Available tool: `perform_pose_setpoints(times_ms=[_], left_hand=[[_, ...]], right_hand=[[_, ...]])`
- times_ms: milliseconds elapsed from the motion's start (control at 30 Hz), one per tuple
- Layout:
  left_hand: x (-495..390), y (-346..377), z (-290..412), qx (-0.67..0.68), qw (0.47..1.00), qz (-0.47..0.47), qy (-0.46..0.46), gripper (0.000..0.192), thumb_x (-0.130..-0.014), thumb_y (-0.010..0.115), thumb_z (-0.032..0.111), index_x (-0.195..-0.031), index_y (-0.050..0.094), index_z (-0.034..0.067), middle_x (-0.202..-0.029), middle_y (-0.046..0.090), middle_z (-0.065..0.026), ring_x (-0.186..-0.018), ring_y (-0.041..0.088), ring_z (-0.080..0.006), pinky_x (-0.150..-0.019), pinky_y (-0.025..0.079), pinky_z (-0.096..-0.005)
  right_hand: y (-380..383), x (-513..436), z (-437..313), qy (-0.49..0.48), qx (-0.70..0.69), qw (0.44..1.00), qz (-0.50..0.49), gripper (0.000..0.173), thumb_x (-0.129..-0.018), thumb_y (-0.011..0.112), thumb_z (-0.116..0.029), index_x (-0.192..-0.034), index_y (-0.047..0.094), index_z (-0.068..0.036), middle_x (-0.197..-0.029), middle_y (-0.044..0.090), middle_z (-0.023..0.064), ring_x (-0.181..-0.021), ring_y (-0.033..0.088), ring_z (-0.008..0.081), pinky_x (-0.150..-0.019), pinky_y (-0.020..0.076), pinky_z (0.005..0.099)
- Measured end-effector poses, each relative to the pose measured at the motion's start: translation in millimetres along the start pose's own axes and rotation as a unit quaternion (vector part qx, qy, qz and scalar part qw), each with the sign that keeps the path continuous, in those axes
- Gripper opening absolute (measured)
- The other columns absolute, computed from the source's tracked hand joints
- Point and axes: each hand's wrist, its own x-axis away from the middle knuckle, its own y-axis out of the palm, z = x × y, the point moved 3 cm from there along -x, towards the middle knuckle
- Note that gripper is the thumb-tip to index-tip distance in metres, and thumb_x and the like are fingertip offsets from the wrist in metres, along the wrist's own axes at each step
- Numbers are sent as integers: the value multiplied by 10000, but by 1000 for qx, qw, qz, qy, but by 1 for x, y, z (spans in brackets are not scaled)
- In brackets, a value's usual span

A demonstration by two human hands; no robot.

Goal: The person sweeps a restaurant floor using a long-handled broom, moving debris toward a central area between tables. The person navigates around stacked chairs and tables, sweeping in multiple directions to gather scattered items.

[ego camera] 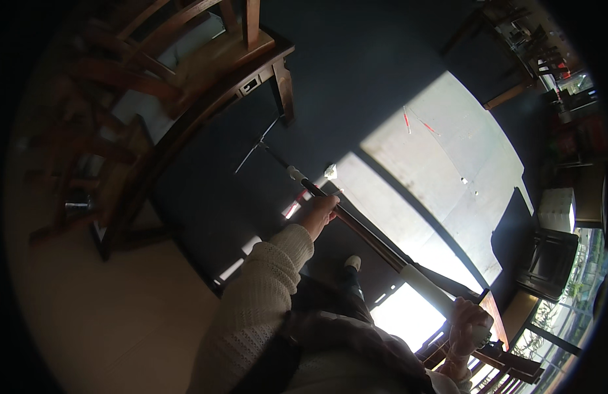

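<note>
A long pole [368, 234] with a pale grip sleeve runs slantwise across the view. At its far end is a thin crossbar head [261, 141], low by the floor near a table leg; what kind of floor tool it is cannot be settled. My left hand [323, 214] is closed around the dark middle of the shaft. Near the upper end, my right hand [470, 322] grips the pole just past the white sleeve. Crumpled white paper [331, 171] lies on the floor beside the shaft. Close to my left hand is a red-and-white wrapper [295, 204], partly hidden by the wrist.
A wooden table [210, 98] with chairs upturned on it stands at left. Red-tipped slips [406, 120] and small white scraps [464, 180] lie on the sunlit floor [422, 162]. At right are a stack of white boxes [556, 209], a dark boxy object [547, 266] and windows [547, 315].
</note>
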Motion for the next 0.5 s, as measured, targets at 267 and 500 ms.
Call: perform_pose_setpoints(times_ms=[267, 500], left_hand=[[93, 114, -157, 185, 969, -137, -90, 76, -714, 526, 70, -755, 462, 71, -670, 489, -37, -579, 506, -147, -512, 443, -276], [145, 36, -137, 324, 911, -94, 236, 91, -747, 546, 48, -778, 462, 35, -683, 513, -82, -641, 534, -205, -599, 477, -324]], right_hand=[[-168, 26, -92, -91, -35, 989, 115, 189, -730, 554, -143, -658, 402, -56, -488, 391, 22, -380, 378, 131, -409, 304, 256], [-124, -57, -90, -96, -260, 926, -257, 261, -697, 646, -139, -556, 429, -111, -468, 454, -4, -371, 436, 99, -417, 323, 244]])
